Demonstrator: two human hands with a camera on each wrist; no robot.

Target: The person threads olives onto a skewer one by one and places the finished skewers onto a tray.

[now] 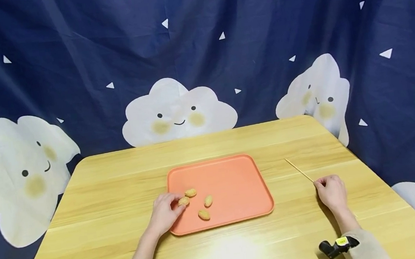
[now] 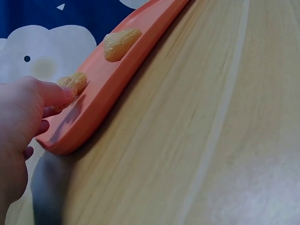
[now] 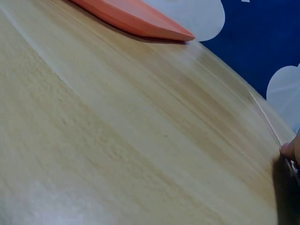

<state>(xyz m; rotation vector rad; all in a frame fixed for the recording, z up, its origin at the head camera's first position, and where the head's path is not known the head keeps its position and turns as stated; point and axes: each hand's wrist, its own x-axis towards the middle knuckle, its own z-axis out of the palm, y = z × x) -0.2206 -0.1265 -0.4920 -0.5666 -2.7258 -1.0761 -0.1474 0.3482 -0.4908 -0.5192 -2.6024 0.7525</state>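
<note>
The right hand (image 1: 331, 192) pinches a thin stick (image 1: 298, 169) over the wooden table (image 1: 288, 231). The left hand (image 1: 166, 213) pinches a peanut (image 1: 184, 201) at the left side of the orange tray (image 1: 232, 182), where three more peanuts (image 1: 204, 215) lie. Beyond hangs a blue, cloud-patterned curtain (image 1: 199, 57).

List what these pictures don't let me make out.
Head view: part of one peanut, covered by the left hand pinching it.
Head view: a stretch of the thin stick, hidden under the right hand.
Right wrist view: most of the right hand, cut off by the right edge.
Left wrist view: the tray, cut off by the top edge.
</note>
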